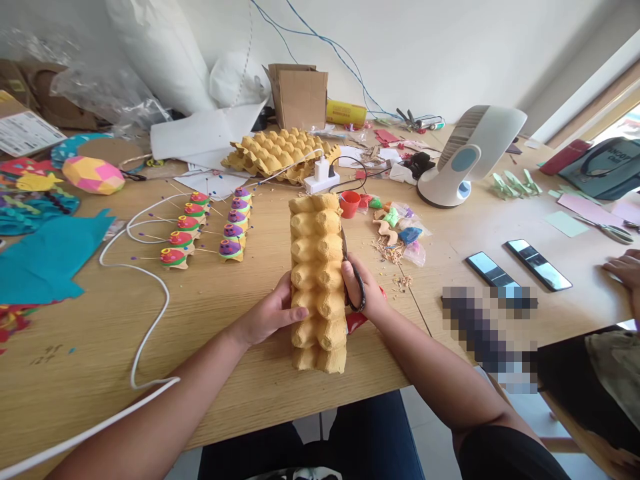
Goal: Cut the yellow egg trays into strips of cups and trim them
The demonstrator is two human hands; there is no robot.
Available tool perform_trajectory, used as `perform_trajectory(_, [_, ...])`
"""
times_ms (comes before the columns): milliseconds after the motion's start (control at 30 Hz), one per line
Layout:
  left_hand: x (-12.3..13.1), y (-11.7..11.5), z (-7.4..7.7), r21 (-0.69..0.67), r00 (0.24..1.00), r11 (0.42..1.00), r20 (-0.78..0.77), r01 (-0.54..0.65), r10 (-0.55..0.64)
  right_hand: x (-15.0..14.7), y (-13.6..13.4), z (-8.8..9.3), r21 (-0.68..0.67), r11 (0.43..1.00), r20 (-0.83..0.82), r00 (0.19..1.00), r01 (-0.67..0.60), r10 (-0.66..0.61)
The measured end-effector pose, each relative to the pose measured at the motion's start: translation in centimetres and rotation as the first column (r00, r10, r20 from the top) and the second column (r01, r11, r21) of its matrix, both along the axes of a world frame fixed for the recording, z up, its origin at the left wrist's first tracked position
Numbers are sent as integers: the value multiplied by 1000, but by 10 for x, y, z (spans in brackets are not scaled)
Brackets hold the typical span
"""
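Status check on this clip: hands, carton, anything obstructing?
Left hand grips egg carton strip. Right hand holds scissors at its right edge. Red cup just beyond, apart.

The carton (318, 280) is plain yellow; the scissors (358, 289) against it have black handles. Left of the carton, the cups (205, 227) are red, green and purple, and the felt (47, 257) is teal.
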State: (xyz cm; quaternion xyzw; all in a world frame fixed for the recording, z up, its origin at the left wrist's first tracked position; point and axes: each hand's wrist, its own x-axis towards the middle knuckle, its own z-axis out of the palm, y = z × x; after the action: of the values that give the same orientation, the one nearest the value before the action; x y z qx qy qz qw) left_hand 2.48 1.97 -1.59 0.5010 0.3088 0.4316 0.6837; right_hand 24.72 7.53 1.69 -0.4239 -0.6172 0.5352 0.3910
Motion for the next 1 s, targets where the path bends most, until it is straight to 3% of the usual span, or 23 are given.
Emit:
perform_trajectory(833, [-2, -1, -5, -28, 1000, 1000, 30, 5, -5, -1, 2, 0, 51, 998, -36, 999, 25, -23])
perform_trajectory(1000, [-3, -1, -4, -45, 999, 999, 45, -6, 8, -3, 2, -2, -18, 1000, -61, 998, 22, -23])
